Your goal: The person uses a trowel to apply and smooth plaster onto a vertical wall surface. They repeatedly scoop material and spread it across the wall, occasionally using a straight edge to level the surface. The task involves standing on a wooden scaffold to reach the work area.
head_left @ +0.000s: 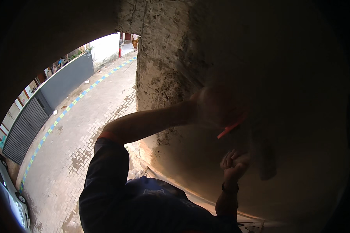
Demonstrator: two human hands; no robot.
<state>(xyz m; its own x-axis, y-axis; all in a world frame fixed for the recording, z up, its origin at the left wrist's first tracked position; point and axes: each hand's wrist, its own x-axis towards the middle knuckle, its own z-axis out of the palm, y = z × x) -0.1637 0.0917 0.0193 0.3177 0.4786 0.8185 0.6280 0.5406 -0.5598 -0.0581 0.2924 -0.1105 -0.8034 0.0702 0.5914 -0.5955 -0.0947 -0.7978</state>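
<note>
My left hand (216,105), smeared by motion, is closed around a dark chisel (190,75) with a flat red guard (233,125). The bar of the chisel slants up and left towards the rough, patchy wall (163,58); in the gloom I cannot tell whether its tip touches. Lower down, my right hand (235,162) is curled with its fingers wrapped, a dark band on its wrist. Beside it hangs the dim, blocky head of what looks like a hammer (267,161). Its handle is mostly lost in shadow.
The wall's smoother, shadowed part fills the right. On the left runs a paved lane (101,112) with a blue-and-yellow kerb line (77,97). Beyond it are a grey wall (68,81), a slatted gate (27,126) and a parked car (17,204). A person (135,42) stands far off.
</note>
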